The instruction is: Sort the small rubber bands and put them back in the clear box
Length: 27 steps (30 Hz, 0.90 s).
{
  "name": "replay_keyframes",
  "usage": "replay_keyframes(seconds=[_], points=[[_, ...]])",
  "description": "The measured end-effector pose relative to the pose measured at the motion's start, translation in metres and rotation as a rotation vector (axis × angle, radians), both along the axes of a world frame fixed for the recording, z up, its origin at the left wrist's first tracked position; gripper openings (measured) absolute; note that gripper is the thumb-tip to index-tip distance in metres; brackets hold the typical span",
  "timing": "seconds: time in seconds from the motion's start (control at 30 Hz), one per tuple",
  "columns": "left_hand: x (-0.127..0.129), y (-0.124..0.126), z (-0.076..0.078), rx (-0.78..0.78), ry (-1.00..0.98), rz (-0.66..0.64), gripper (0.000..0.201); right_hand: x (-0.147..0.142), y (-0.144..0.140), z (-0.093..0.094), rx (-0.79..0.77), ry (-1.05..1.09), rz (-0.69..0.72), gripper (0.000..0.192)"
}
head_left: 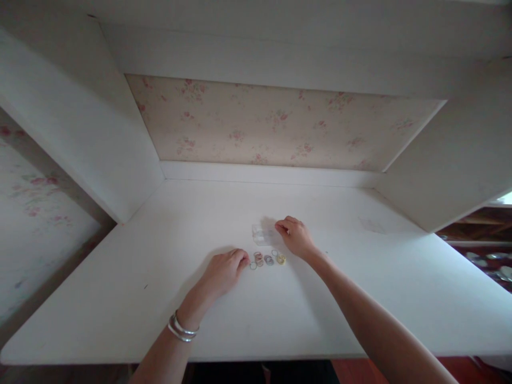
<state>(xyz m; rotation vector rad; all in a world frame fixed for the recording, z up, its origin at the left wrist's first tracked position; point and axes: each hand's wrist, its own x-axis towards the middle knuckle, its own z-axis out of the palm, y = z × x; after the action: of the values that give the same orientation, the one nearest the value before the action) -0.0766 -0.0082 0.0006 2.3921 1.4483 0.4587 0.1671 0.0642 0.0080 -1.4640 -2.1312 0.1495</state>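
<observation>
The left hand (224, 271) lies knuckles up on the table, fingers curled loosely under, their tips touching a thin metal ring (253, 265) without clearly pinching it. The right hand (295, 237) bends its fingertips together against a small clear plastic box (261, 233), square-edged and glassy; whether it actually grips the box cannot be told. Between the hands sits a short row of small rings (269, 259), round hoops in copper, silver and yellow tones. A pair of smooth silver bangles (181, 328) circles the left wrist. All rests on a matte white table (120, 288), backed by faded floral wallpaper (272, 125).
</observation>
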Motion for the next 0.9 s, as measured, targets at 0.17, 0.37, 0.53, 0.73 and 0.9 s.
replay_keyframes(seconds=[0.17, 0.37, 0.53, 0.73, 0.9], points=[[-0.002, 0.001, -0.003, 0.005, -0.017, 0.007, 0.022, 0.019, -0.022, -0.009, -0.046, 0.221, -0.057, 0.026], [-0.002, 0.005, -0.006, -0.038, -0.167, 0.043, 0.024, 0.036, -0.039, -0.035, -0.144, 0.405, -0.221, 0.028], [0.013, 0.014, 0.002, -0.020, -0.265, 0.058, 0.026, 0.034, -0.043, -0.036, -0.153, 0.361, -0.170, 0.027], [0.042, 0.046, 0.016, 0.121, -0.192, 0.026, 0.023, 0.039, -0.041, -0.032, -0.163, 0.342, -0.150, 0.028], [0.051, 0.078, 0.012, 0.156, -0.100, 0.053, 0.020, 0.041, -0.040, -0.030, -0.181, 0.357, -0.151, 0.029]])
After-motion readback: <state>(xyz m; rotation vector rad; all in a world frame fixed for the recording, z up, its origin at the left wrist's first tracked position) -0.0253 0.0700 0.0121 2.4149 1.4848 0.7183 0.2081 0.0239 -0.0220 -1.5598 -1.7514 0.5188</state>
